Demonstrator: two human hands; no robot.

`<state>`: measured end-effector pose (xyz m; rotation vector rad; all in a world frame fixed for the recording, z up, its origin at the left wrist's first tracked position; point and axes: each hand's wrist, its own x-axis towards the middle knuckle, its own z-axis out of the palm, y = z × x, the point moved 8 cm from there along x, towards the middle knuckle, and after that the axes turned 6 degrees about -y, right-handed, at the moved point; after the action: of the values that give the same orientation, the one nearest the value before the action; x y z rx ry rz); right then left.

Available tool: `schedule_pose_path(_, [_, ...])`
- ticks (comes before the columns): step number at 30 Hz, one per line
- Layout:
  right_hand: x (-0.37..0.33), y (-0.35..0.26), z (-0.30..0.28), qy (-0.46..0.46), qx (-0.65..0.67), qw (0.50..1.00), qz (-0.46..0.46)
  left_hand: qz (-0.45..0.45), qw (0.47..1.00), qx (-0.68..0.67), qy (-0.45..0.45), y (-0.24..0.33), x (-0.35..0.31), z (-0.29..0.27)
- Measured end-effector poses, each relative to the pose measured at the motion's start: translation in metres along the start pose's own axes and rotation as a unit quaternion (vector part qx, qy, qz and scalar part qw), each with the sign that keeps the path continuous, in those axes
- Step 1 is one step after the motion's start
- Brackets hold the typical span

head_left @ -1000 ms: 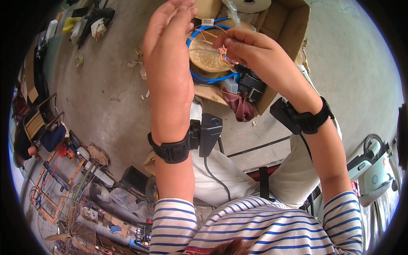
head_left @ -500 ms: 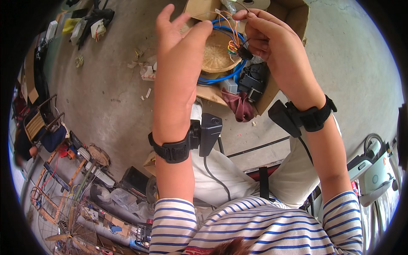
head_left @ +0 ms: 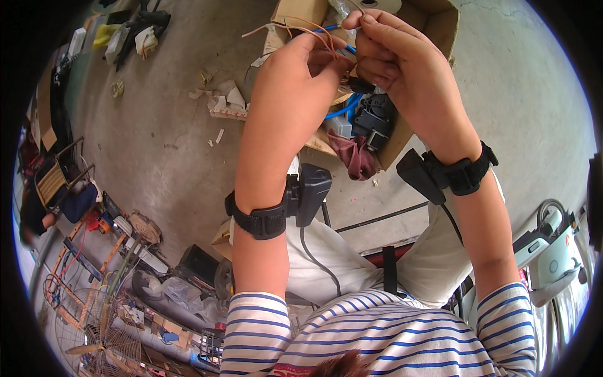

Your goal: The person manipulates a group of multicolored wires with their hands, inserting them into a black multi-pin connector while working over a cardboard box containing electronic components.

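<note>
Thin orange and pale wires [head_left: 306,24] fan out above my left hand [head_left: 295,72], whose fingers are closed around the bundle. My right hand [head_left: 402,53] is closed beside it, thumb and forefinger pinching the end of a thin dark wire [head_left: 358,7]. A small black connector [head_left: 360,85] sits under its curled lower fingers, next to my left fingertips. Both hands are over an open cardboard box [head_left: 440,28]. A blue cable [head_left: 344,112] loops inside it, partly hidden by my left hand. Just where the wires enter the connector is hidden.
In the box lie black plastic parts [head_left: 375,114], a clear small case [head_left: 339,127] and a spool [head_left: 382,5]; a maroon cloth [head_left: 355,157] hangs over its near edge. Torn paper [head_left: 229,103] litters the floor. A wire-cage fan [head_left: 103,342] and assorted clutter stand at left.
My left hand, open and spread before, has moved right and closed around the orange wires, lifting their loose ends leftward. My right hand keeps its pinch almost in place.
</note>
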<state>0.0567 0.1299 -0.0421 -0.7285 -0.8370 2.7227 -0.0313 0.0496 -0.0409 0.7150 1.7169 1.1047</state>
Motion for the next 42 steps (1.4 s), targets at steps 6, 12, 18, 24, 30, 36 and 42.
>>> schedule_pose_path(6, [-0.001,-0.002,0.0,0.069,-0.008,0.997,0.012,-0.024,1.0,-0.018,-0.009,0.0,0.0,0.001])
schedule_pose_path(12, [-0.003,-0.008,0.003,0.08,-0.187,0.977,-0.073,-0.029,0.999,-0.043,-0.009,0.004,0.003,0.0])
schedule_pose_path(18, [-0.007,-0.009,0.001,0.061,-0.292,0.953,-0.046,-0.033,0.996,-0.071,-0.032,0.005,0.002,0.005])
schedule_pose_path(24, [-0.005,-0.006,-0.01,0.083,-0.291,0.952,-0.052,-0.041,0.997,-0.046,-0.055,0.003,0.002,0.011])
schedule_pose_path(30, [-0.007,-0.007,-0.021,0.126,-0.188,0.973,-0.045,-0.017,0.996,-0.085,0.0,0.006,0.0,0.002])
schedule_pose_path(36, [-0.006,-0.009,-0.029,0.124,-0.161,0.978,-0.051,0.003,0.989,-0.141,-0.033,0.016,0.001,0.006])
schedule_pose_path(42, [-0.002,-0.003,-0.014,0.123,-0.117,0.985,-0.019,-0.01,0.991,-0.126,-0.038,0.013,-0.001,0.007])
